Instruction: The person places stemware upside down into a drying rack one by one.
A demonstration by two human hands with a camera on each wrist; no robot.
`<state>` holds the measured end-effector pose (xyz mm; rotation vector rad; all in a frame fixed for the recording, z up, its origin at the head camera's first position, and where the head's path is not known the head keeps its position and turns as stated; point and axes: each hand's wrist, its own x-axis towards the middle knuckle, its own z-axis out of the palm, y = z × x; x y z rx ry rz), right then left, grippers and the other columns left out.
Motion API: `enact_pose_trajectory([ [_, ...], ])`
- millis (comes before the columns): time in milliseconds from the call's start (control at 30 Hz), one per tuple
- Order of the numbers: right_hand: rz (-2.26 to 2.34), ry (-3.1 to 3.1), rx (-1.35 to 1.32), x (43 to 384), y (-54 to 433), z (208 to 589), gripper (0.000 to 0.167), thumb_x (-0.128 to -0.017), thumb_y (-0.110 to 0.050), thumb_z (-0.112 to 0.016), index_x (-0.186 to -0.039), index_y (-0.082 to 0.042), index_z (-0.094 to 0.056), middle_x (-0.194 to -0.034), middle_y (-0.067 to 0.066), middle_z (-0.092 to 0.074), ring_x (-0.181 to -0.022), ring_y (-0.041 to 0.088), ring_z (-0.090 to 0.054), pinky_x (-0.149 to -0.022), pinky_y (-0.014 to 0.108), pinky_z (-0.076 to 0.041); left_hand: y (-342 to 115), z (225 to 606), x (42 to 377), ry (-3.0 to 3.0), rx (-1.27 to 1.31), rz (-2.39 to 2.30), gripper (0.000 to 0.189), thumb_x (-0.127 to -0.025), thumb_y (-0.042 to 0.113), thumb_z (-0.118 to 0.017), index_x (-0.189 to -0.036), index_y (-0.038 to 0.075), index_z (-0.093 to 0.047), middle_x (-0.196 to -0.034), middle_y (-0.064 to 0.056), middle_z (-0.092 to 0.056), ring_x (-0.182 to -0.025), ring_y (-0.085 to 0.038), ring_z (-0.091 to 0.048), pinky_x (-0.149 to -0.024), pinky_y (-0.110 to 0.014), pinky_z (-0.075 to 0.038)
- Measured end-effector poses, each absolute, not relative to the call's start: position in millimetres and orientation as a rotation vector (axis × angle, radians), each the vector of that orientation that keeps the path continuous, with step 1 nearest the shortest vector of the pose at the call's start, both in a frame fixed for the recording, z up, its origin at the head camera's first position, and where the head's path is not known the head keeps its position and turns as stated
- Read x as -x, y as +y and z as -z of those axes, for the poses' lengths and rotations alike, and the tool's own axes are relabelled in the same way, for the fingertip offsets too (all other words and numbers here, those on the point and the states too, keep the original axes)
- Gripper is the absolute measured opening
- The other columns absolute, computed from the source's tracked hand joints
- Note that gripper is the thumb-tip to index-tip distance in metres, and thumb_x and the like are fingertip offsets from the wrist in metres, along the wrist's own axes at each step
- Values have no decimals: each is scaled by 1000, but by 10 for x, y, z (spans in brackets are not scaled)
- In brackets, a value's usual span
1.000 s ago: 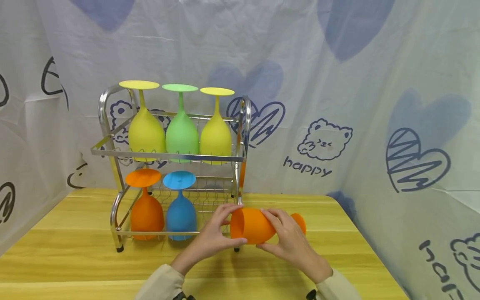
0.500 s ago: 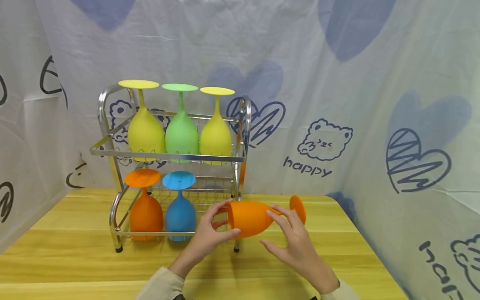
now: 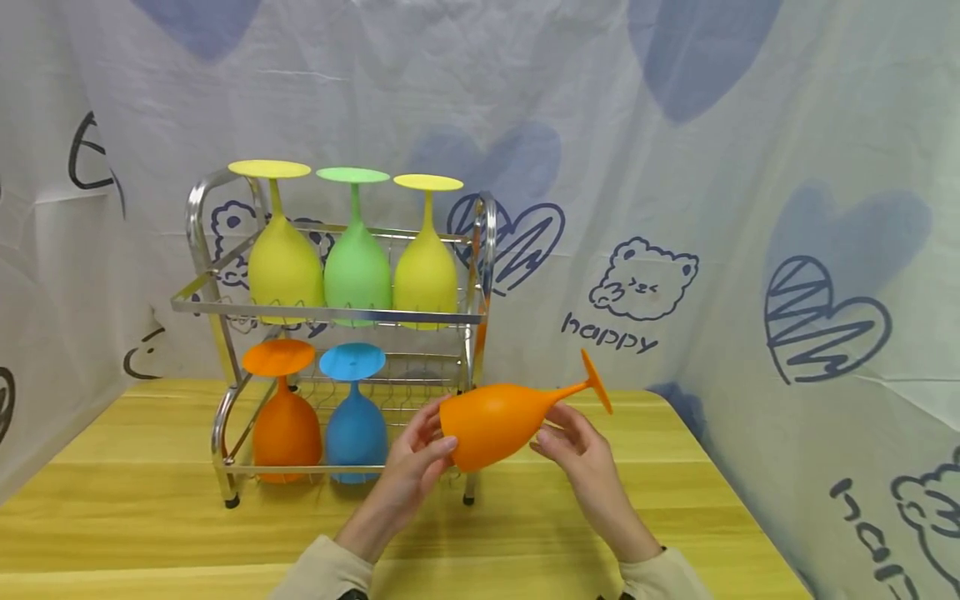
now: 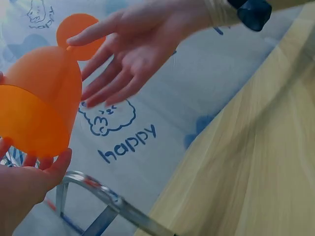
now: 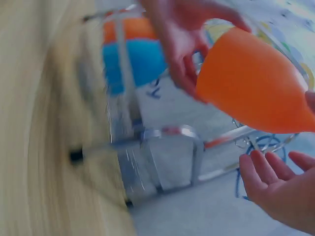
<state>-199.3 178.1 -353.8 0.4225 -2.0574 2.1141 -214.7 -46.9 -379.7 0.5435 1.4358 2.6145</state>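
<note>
An orange wine glass [image 3: 491,423] is held in the air in front of the rack's right end, tilted, its mouth to the left and lower than its foot [image 3: 596,382]. My left hand [image 3: 405,479] grips the bowl near the rim, thumb on the near side and fingers behind. My right hand [image 3: 588,471] is just below the stem. Its fingers are spread and loosely extended under the glass in the right wrist view, with the thumb right at the stem. In the left wrist view, the orange bowl [image 4: 47,81] shows its open mouth.
A two-tier metal rack [image 3: 330,314] stands on the wooden table [image 3: 135,517]. Its upper tier bears two yellow glasses and one green glass [image 3: 357,271], upside down. Below are an orange glass [image 3: 287,429] and a blue glass [image 3: 356,429]. A printed cloth [image 3: 525,83] hangs behind.
The foot of the glass has risen, tipping the mouth downward. My right hand has slid from the bowl toward the stem and loosened, while my left hand keeps hold near the rim.
</note>
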Motion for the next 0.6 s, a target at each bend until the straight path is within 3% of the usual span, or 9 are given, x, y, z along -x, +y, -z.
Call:
enact_pose_trajectory([
  [300,-2524,-1581,-703,2085,1618,3625,30,-99,-4,-53,-127,-15,-53,-123,1,-58,-107,15,-57,-94,32,-50,-442,3811,2129,1353,-568,-2599,63,-88,8,-56,-146,1,-29,-134,-14,-41,-114,-27,-50,-93,-36,-49],
  [600,-2508,-1559,-664,2077,1578,3643,30,-99,-2,-51,-126,-14,-52,-122,1,-58,-107,15,-57,-96,31,-49,-467,3825,2137,1346,-597,-2554,66,-91,8,-55,-148,0,-25,-135,-14,-39,-115,-26,-50,-95,-36,-48],
])
